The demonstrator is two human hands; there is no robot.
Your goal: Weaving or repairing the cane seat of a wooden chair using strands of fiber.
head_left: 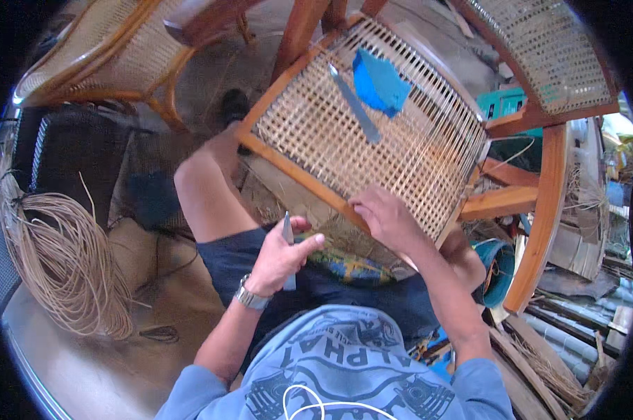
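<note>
My left hand (280, 260), with a metal watch on its wrist, is closed around a pointed flat metal blade (287, 227). The blade's tip points up and away from me; its other end shows below the palm. At the near edge of the woven cane seat (295, 119), my right hand (386, 218) has its fingers curled together against the weave. Whatever those fingers pinch is too small or hidden to name. On the seat lie a grey flat pointed metal tool (355, 105) and a folded bright blue piece of material (379, 80).
The wooden chair's curved leg (546, 217) and cane back (551, 56) rise at the right. A coil of cane strands (68, 255) hangs at the left, below another cane chair (113, 56). A teal bucket (497, 271) stands right of my knee, near wood scraps.
</note>
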